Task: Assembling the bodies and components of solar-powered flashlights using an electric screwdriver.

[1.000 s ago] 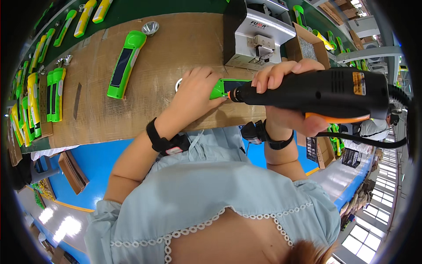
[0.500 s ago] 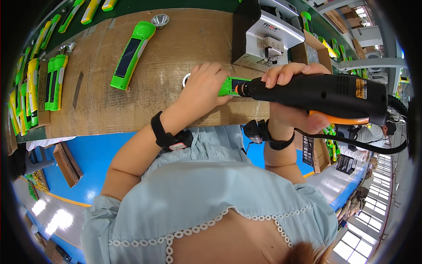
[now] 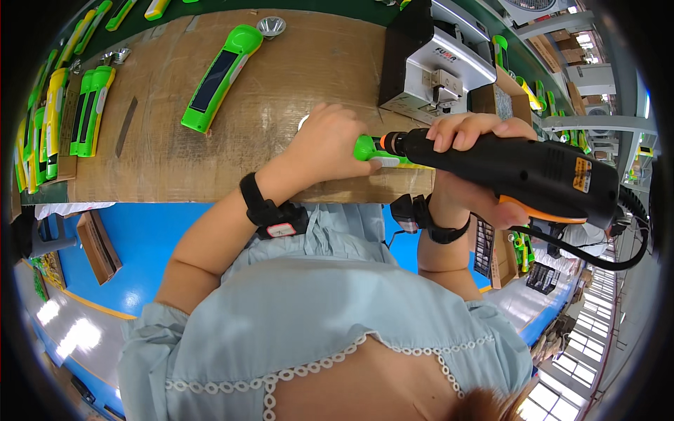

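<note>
A green flashlight body (image 3: 364,149) lies on the cardboard near its front edge, partly hidden under my left hand (image 3: 324,142). The left fingers wrap over its head end and hold it. My right hand (image 3: 469,133) grips a black and orange electric screwdriver (image 3: 537,165), held almost level and pointing left. Its orange-ringed tip reaches the flashlight's upper side; whether the bit sits in a screw cannot be made out. A white ring-shaped piece (image 3: 302,122) peeks out behind my left hand.
Another green flashlight (image 3: 221,78) and a silver reflector cup (image 3: 271,27) lie on the cardboard (image 3: 158,165). A metal screw feeder (image 3: 439,70) stands at the back right. Several green and yellow flashlights (image 3: 90,112) crowd the left side. A cord (image 3: 597,261) hangs from the screwdriver.
The held flashlight has turned under my left hand: its dark panel shows less, and a pale side part now faces me. The screwdriver stays at it. The whole view has shifted slightly.
</note>
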`<state>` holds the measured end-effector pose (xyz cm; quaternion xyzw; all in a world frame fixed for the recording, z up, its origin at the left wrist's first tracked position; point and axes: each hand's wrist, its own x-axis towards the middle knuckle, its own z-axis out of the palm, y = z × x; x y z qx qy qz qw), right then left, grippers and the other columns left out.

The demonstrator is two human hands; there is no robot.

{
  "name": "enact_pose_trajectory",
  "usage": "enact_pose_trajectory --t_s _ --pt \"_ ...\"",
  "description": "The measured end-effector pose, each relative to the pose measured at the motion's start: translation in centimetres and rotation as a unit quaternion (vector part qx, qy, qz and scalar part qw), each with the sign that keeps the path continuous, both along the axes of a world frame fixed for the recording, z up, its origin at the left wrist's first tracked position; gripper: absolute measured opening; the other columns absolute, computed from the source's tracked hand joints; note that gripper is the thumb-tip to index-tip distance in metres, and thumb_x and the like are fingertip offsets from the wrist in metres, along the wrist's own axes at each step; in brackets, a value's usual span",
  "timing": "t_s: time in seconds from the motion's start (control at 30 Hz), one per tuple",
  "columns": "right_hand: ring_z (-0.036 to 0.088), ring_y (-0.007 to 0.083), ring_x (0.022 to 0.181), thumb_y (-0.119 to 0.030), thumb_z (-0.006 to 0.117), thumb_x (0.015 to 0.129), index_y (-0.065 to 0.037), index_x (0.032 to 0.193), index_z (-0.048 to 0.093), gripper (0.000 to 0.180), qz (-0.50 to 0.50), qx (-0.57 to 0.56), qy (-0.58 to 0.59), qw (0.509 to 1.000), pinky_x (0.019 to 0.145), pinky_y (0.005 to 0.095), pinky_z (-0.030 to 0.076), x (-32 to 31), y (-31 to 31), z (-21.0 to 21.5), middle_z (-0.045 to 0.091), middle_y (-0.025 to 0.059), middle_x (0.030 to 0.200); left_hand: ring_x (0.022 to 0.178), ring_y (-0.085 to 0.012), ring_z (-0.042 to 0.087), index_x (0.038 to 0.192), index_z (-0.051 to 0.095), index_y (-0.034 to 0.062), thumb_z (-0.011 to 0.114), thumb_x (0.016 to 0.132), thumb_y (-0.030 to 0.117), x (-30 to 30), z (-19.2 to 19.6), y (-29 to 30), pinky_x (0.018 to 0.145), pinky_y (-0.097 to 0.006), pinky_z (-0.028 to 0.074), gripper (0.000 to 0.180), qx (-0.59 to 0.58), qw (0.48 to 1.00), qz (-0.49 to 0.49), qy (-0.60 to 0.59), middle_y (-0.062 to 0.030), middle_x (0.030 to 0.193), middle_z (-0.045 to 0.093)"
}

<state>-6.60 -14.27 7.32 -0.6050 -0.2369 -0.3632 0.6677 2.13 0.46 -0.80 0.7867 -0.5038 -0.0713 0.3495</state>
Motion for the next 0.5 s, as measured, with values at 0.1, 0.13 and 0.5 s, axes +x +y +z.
enact_pose_trajectory --t_s 0.1,0.13,0.5 --pt "0.057 0.0273 0.066 -0.078 0.058 0.063 -0.003 0.112 0.038 0.092 0.060 -0.010 -0.004 0.998 0.063 0.0409 0.048 0.46 -0.40 0.24 0.054 0.0150 0.084 0.082 -0.0296 0.056 0.075 0.068 0.0050 0.071 0.063 0.042 0.04 -0.13 -0.02 0.079 -0.038 0.040 0.039 -0.001 1.000 -0.004 -0.008 -0.0113 0.076 0.061" --pt "0.057 0.0273 0.067 -0.078 0.059 0.063 -0.003 0.112 0.037 0.092 0.075 -0.021 -0.009 0.997 0.063 0.0410 0.048 0.58 -0.51 0.22 0.054 0.0152 0.085 0.082 -0.0296 0.056 0.075 0.068 0.0050 0.071 0.063 0.042 0.10 -0.03 -0.05 0.079 -0.038 0.040 0.039 -0.001 1.000 -0.003 -0.006 -0.0113 0.076 0.061" --pt "0.057 0.0270 0.067 -0.069 0.071 0.055 -0.001 0.107 0.036 0.092 0.107 0.018 -0.003 0.994 0.066 0.0391 0.050 -0.01 -0.10 0.50 0.055 0.0168 0.081 0.084 -0.0311 0.056 0.078 0.068 0.0043 0.070 0.065 0.044 0.71 0.30 -0.15 0.080 -0.040 0.040 0.041 0.060 0.997 -0.012 0.040 -0.0129 0.078 0.061"
